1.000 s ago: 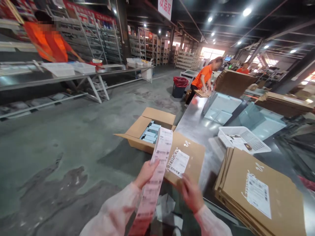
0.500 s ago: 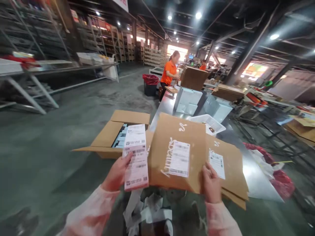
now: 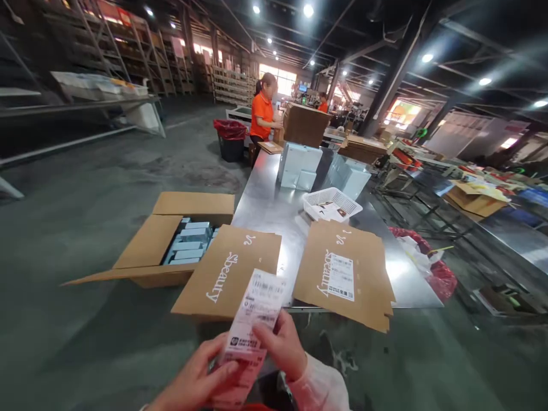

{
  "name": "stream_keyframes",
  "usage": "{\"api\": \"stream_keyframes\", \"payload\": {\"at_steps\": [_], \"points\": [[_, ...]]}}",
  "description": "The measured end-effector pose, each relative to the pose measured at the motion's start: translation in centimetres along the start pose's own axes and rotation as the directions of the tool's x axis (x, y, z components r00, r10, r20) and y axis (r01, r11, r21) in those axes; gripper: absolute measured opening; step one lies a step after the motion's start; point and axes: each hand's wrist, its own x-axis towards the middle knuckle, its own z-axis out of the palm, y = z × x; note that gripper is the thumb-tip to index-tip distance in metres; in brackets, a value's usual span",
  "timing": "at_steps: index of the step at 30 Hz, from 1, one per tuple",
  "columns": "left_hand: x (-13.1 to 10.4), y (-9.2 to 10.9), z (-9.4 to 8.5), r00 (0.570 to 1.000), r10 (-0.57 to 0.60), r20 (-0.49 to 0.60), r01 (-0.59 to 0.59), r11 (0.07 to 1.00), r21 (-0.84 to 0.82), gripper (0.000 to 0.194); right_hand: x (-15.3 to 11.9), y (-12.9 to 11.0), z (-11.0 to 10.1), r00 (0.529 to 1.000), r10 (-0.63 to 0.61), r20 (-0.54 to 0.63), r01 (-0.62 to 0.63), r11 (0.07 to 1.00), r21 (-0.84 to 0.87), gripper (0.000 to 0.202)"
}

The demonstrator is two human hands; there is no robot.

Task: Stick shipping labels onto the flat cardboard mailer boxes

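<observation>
A strip of white printed shipping labels [image 3: 250, 319] hangs between my two hands, tilted, in front of the table. My left hand [image 3: 194, 374] is closed on its lower part, thumb on top. Higher up, my right hand [image 3: 282, 345] pinches the strip's right edge. Just beyond lies a flat brown cardboard mailer [image 3: 229, 268] with white lettering and no label showing; the strip covers its lower right corner. To the right, a stack of similar mailers [image 3: 368, 268] has a white shipping label [image 3: 341, 278] on the top one.
An open carton [image 3: 143, 242] of light-blue boxes [image 3: 188, 245] stands left of the metal table [image 3: 261, 191]. A white basket [image 3: 334, 200] with papers sits mid-table, before stacked pale boxes [image 3: 299, 165]. A person in orange [image 3: 262, 114] stands beyond, near a red-lined bin [image 3: 231, 140].
My right hand has let go of the labelled mailer, now on the right stack, and moved left onto the label strip. An unlabelled mailer shows at left. The view has turned right.
</observation>
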Motion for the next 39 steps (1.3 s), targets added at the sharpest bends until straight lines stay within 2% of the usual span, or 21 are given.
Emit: {"api": "stream_keyframes", "payload": {"at_steps": [2,5,8,11,14,18,22,24,26,28,30,32,34,36,38,39], "points": [[0.5,-0.2,-0.4,0.996,-0.025,-0.090,0.020,0.998,-0.052,0.055,-0.2,0.9,1.1,0.999,-0.010,-0.037,0.008,0.998,-0.067,0.040],[1.3,-0.1,-0.4,0.969,-0.076,-0.234,0.055,0.994,-0.095,0.051,0.1,0.9,0.7,1.000,0.014,0.023,-0.009,0.973,-0.231,0.038],[1.4,0.5,0.2,0.969,-0.092,-0.228,0.079,0.995,-0.067,0.046,1.1,-0.3,0.3,0.996,-0.064,-0.064,0.034,0.920,-0.390,0.029],[1.1,0.6,0.8,0.960,-0.090,-0.267,0.069,0.994,-0.088,0.047,1.8,-1.5,0.7,0.990,-0.144,0.007,0.124,0.824,-0.553,0.019],[1.2,-0.2,0.8,0.936,-0.058,-0.348,0.039,0.997,-0.061,0.050,2.2,-1.8,1.5,0.988,-0.150,0.033,0.140,0.795,-0.590,0.017],[1.7,-1.9,-0.1,0.897,-0.018,-0.441,-0.028,0.995,-0.097,0.054,3.6,-0.6,2.3,0.989,-0.151,-0.005,0.122,0.817,-0.563,0.010],[1.9,-3.0,-1.9,0.933,-0.088,-0.350,0.002,0.971,-0.239,0.048,5.3,0.6,3.3,0.986,-0.161,-0.029,0.126,0.859,-0.497,0.004],[1.7,-3.5,-2.9,0.937,-0.123,-0.327,0.025,0.958,-0.287,0.048,5.8,0.8,3.8,0.984,-0.173,-0.041,0.135,0.877,-0.461,0.004],[1.4,-4.0,-3.6,0.938,-0.153,-0.310,0.051,0.948,-0.314,0.048,6.5,0.7,3.9,0.975,-0.210,-0.079,0.159,0.895,-0.417,0.004],[1.2,-4.5,-4.0,0.953,-0.196,-0.231,0.114,0.938,-0.326,0.048,7.9,0.8,3.5,0.961,-0.244,-0.129,0.170,0.891,-0.421,0.004],[1.4,-4.9,-4.2,0.964,-0.242,-0.110,0.191,0.920,-0.343,0.049,10.1,1.2,2.8,0.949,-0.254,-0.186,0.121,0.840,-0.529,0.006],[1.8,-5.2,-4.3,0.956,-0.289,-0.045,0.255,0.897,-0.360,0.051,12.9,2.1,1.9,0.943,-0.233,-0.239,0.018,0.751,-0.660,0.009],[2.1,-5.6,-4.5,0.945,-0.322,-0.051,0.282,0.887,-0.366,0.053,15.6,3.3,1.2,0.932,-0.209,-0.296,-0.082,0.675,-0.733,0.012],[1.7,-6.3,-4.9,0.937,-0.342,-0.068,0.300,0.890,-0.345,0.053,17.6,4.5,0.9,0.923,-0.190,-0.335,-0.140,0.644,-0.752,0.019],[0.1,-7.3,-5.2,0.924,-0.377,-0.067,0.338,0.885,-0.321,0.052,18.8,5.2,0.8,0.912,-0.179,-0.369,-0.202,0.587,-0.784,0.041],[-1.0,-7.8,-5.5,0.912,-0.406,-0.065,0.367,0.874,-0.317,0.052,19.1,5.5,0.9,0.913,-0.179,-0.367,-0.225,0.530,-0.818,0.056]]}}
